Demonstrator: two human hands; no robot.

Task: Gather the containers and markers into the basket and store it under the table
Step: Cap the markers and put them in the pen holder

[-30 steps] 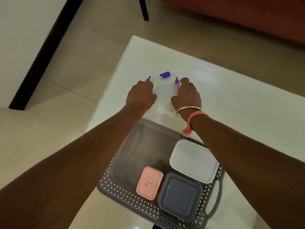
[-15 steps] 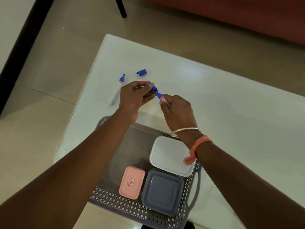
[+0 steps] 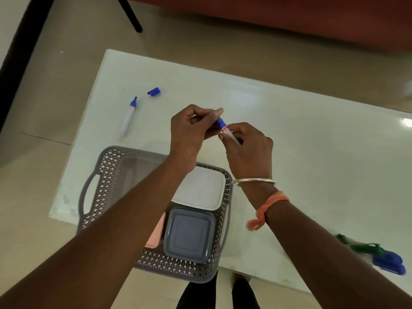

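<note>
Above the white table [image 3: 301, 141] both hands meet on one white marker [image 3: 227, 132]. My right hand [image 3: 248, 149] grips its barrel, and my left hand [image 3: 191, 128] pinches the blue cap [image 3: 219, 121] on its tip. A second marker [image 3: 128, 115] lies uncapped at the far left, its loose blue cap [image 3: 154, 91] just beyond it. The grey perforated basket [image 3: 107, 175] sits at the near edge, holding a white container [image 3: 201, 189], a grey-blue container [image 3: 189, 235] and a pink container [image 3: 156, 235] largely hidden by my left forearm.
A black furniture leg [image 3: 131, 15] stands on the tiled floor beyond the table. A red-brown sofa edge [image 3: 289, 18] runs along the top. Blue and green objects [image 3: 388, 259] lie blurred at the table's near right. The basket overhangs the near table edge.
A second ago both hands lay on the table by the markers. My right hand lifted one marker and my left hand a cap, and the cap has come onto the marker's tip.
</note>
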